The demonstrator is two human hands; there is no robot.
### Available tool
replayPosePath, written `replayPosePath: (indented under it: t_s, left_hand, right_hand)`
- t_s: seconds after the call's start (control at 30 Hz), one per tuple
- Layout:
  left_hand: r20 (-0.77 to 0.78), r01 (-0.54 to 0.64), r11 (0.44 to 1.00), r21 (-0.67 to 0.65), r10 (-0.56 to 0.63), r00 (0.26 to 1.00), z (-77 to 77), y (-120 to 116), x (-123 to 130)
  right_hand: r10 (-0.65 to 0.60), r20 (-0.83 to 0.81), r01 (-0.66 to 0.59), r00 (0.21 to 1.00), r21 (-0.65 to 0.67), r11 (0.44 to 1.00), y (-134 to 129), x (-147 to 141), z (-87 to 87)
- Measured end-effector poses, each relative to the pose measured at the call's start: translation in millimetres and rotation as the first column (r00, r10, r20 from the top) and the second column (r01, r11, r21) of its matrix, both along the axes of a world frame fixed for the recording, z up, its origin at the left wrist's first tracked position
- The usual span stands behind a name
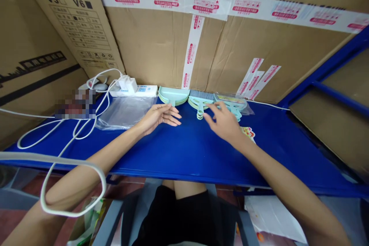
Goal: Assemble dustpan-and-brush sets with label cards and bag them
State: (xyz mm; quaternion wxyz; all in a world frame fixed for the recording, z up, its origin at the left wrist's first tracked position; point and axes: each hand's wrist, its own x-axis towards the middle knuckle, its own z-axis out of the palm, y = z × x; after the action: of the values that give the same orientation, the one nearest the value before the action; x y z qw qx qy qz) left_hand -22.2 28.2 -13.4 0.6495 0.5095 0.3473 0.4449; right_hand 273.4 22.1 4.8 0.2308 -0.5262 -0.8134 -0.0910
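My left hand (163,118) is open over the blue table, palm turned inward, just in front of a stack of light green dustpans (174,96). My right hand (223,121) has its fingers apart and holds nothing; its fingertips are near the small brushes (201,102), which have grey bristles and stacked handles pointing toward me. Partly behind my right hand lies a plastic-wrapped green set (233,103). Colourful printed cards (248,132) lie beside my right wrist. Clear plastic bags (125,113) lie flat to the left of my left hand.
A white power strip (147,90) with a plugged-in adapter stands at the back left. White cable (83,165) loops over the left side and across my left forearm. Large cardboard boxes (155,42) wall the back and sides. Blue metal bars (337,98) frame the right.
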Motion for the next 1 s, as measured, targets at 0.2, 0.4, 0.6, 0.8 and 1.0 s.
replayPosePath:
  t_s: [0.2, 0.4, 0.6, 0.8, 1.0]
  left_hand:
    - [-0.324, -0.236, 0.833, 0.500, 0.432, 0.841, -5.1, 2.0, -3.7]
    - [-0.583, 0.063, 0.611, 0.789, 0.715, 0.386, -19.5, 8.2, -7.3]
    - [-0.558, 0.048, 0.587, 0.808, 0.736, 0.383, -34.5, 23.0, -15.0]
    - [-0.458, -0.025, 0.536, 0.844, 0.745, 0.485, -31.9, 31.0, -20.4]
    - [-0.391, -0.120, 0.520, 0.846, 0.758, 0.522, -31.9, 30.9, -19.9]
  right_hand:
    - [-0.033, 0.152, 0.054, 0.988, -0.139, 0.989, 13.1, -36.5, -16.6]
    - [0.007, -0.029, -0.006, 1.000, 0.056, 0.998, 3.7, -25.6, -14.1]
    - [0.113, -0.141, -0.103, 0.983, 0.079, 0.992, 5.3, -22.2, -18.0]
    - [0.142, -0.274, -0.120, 0.951, 0.096, 0.988, 6.1, -12.9, -17.6]
    - [0.149, -0.352, -0.122, 0.924, 0.096, 0.988, 9.4, -6.4, -15.9]
